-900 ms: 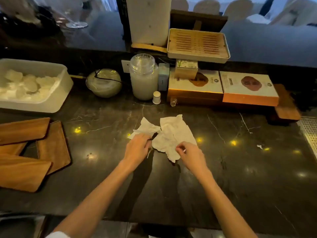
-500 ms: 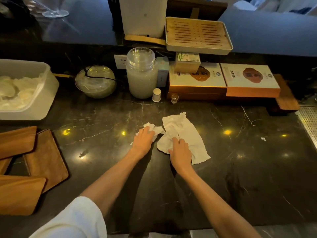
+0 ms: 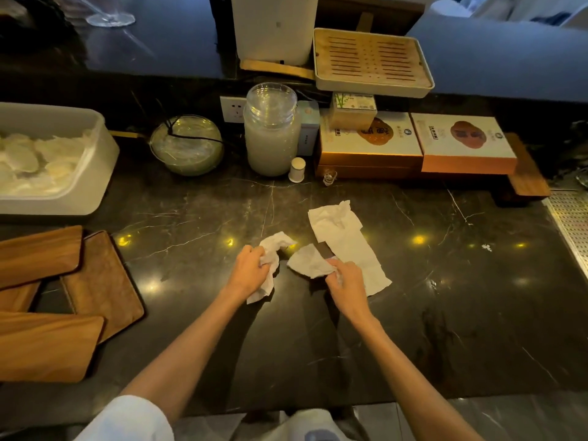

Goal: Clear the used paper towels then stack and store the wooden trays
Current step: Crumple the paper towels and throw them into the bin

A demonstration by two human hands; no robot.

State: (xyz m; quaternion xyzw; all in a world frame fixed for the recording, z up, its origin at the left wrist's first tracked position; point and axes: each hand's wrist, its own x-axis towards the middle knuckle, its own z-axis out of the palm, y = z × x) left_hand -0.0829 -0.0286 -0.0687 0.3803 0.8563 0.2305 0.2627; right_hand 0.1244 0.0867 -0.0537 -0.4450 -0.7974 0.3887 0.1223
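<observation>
Dark marble counter; wooden trays run off its left edge. Left hand clutches one crumpled paper towel, right hand pinches another, overlapping a flat sheet.

Dim, warm indoor light with glare spots on a glossy dark surface.

Small yellow ceiling-light reflections dot the polished tabletop, with paler white glints nearer its front edge. Both forearms cast soft, dark shadows slanting toward the tabletop's front edge. The wide lens bows the back edge and stretches the corners. Detail is soft throughout, and blurriest at the far back, where the glass smears.
</observation>
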